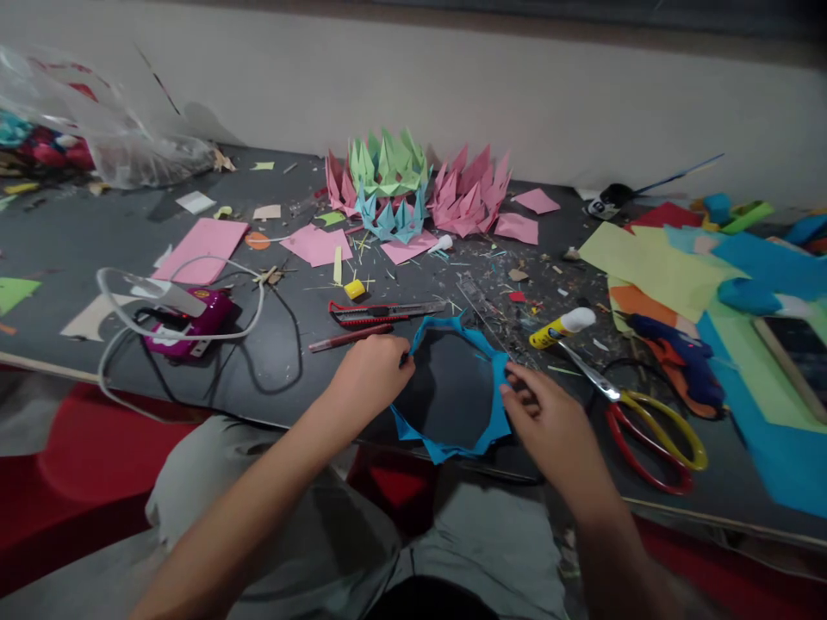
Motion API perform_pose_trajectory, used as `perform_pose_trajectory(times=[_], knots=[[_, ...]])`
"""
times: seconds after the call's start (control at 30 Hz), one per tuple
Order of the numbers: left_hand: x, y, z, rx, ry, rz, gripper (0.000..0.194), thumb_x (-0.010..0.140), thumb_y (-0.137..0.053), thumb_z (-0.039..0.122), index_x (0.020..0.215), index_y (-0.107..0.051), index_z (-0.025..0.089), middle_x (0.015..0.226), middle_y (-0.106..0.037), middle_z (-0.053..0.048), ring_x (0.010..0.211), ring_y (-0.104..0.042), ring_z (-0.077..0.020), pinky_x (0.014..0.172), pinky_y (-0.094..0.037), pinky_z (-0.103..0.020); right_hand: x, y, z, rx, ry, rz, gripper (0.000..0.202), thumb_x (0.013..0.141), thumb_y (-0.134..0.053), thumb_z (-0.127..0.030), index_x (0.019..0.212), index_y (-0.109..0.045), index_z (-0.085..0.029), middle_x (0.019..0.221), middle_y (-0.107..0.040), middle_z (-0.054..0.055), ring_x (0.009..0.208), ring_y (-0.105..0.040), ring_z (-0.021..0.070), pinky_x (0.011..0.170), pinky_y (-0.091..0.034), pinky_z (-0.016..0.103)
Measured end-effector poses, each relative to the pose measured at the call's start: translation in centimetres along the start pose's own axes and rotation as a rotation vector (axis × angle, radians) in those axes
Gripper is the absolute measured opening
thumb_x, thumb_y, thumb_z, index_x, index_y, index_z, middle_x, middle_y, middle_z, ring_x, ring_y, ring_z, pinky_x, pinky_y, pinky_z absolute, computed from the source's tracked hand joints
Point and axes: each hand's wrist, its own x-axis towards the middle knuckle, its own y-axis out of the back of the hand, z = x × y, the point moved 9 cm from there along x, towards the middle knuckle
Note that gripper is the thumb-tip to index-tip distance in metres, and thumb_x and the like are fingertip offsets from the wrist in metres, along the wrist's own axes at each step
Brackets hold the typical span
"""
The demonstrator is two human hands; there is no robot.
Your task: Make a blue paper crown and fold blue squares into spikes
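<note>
A ring of folded blue paper (478,437) with pointed tips lies near the table's front edge, between both hands. At its upper left, my left hand (378,370) is closed, its fingers pinching the paper. On the right side of the ring, my right hand (539,405) holds the rim between thumb and fingertips, the other fingers curled. Just above my left hand are a red box cutter (381,312) and a reddish-brown pen (349,337). To the right of the ring stand a yellow glue stick (561,327) and scissors with red and yellow handles (652,430).
Folded green (388,164), pink (470,194) and light blue (392,215) paper rings stand at the back. A purple device (187,323) with looped white cable is on the left. A glue gun (685,362), coloured sheets (665,267) and a phone (794,353) lie right.
</note>
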Motion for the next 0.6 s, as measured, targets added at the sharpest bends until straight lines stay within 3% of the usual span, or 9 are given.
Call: perform_pose_trajectory(times=[0.17, 0.27, 0.37, 0.5, 0.6], knots=[[-0.6, -0.8, 2.7, -0.04, -0.146, -0.011, 0.017, 0.079, -0.045, 0.017, 0.074, -0.061, 0.016, 0.078, -0.064, -0.007, 0.072, -0.062, -0.0205, 0.062, -0.043, -0.027, 0.1, -2.7, -5.6, -0.044, 0.255, -0.09, 0.033, 0.083, -0.04, -0.023, 0.108, -0.059, -0.017, 0.099, -0.063, 0.008, 0.083, -0.059, 0.0193, 0.075, -0.047, 0.032], [-0.9, -0.9, 3.1, -0.057, -0.188, -0.017, 0.016, 0.079, -0.045, 0.015, 0.076, -0.06, 0.017, 0.079, -0.063, -0.006, 0.072, -0.061, -0.0197, 0.063, -0.044, -0.027, -0.1, -3.7, -7.0, -0.017, 0.322, -0.153, 0.031, 0.082, -0.04, -0.02, 0.105, -0.06, -0.018, 0.098, -0.064, 0.007, 0.084, -0.059, 0.0183, 0.073, -0.046, 0.029], [-0.8, -0.4, 2.0, -0.061, -0.136, 0.005, 0.016, 0.08, -0.045, 0.017, 0.074, -0.06, 0.016, 0.075, -0.062, -0.007, 0.071, -0.061, -0.0199, 0.063, -0.043, -0.027, 0.4, -2.8, -5.6, -0.018, 0.27, -0.116, 0.029, 0.082, -0.041, -0.021, 0.104, -0.061, -0.019, 0.096, -0.064, 0.006, 0.078, -0.06, 0.0171, 0.068, -0.046, 0.027], [-0.6, 0.6, 0.3, -0.046, -0.047, 0.022, 0.015, 0.079, -0.047, 0.015, 0.07, -0.059, 0.014, 0.073, -0.062, -0.007, 0.07, -0.06, -0.0196, 0.062, -0.042, -0.027, 1.4, 0.0, -2.1, -0.09, 0.15, -0.012, 0.029, 0.08, -0.044, -0.025, 0.102, -0.062, -0.018, 0.09, -0.065, 0.007, 0.068, -0.059, 0.0165, 0.065, -0.046, 0.028], [-0.7, 0.9, 0.3, -0.056, -0.058, 0.032, 0.017, 0.08, -0.047, 0.013, 0.068, -0.059, 0.014, 0.072, -0.061, -0.007, 0.069, -0.059, -0.0182, 0.061, -0.041, -0.026, 1.9, 1.2, -0.6, -0.128, 0.091, 0.027, 0.03, 0.079, -0.045, -0.027, 0.102, -0.063, -0.016, 0.087, -0.066, 0.007, 0.065, -0.059, 0.0169, 0.065, -0.047, 0.03]])
